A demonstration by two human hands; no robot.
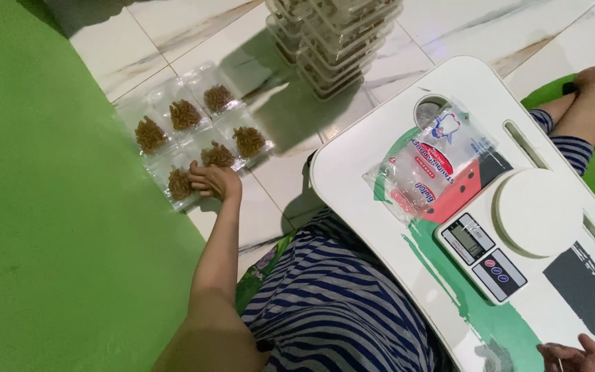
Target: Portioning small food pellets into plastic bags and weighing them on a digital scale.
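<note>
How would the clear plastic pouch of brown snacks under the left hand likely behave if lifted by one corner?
The clear plastic pouch of brown snacks would probably sag, since its thin film looks soft and crinkled. It seems light: only a small brown clump sits inside. The glossy film may slip a little under the left hand on the smooth tiled floor.

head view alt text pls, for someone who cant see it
A person's left hand rests on clear packs of brown snacks laid on the tiled floor. Their right hand sits at the edge of a white lap table holding a kitchen scale and plastic pouches.

The left hand [213,180] rests on clear snack pouches [194,134] on the tiled floor [270,200] beside a lap table [352,158].
</note>
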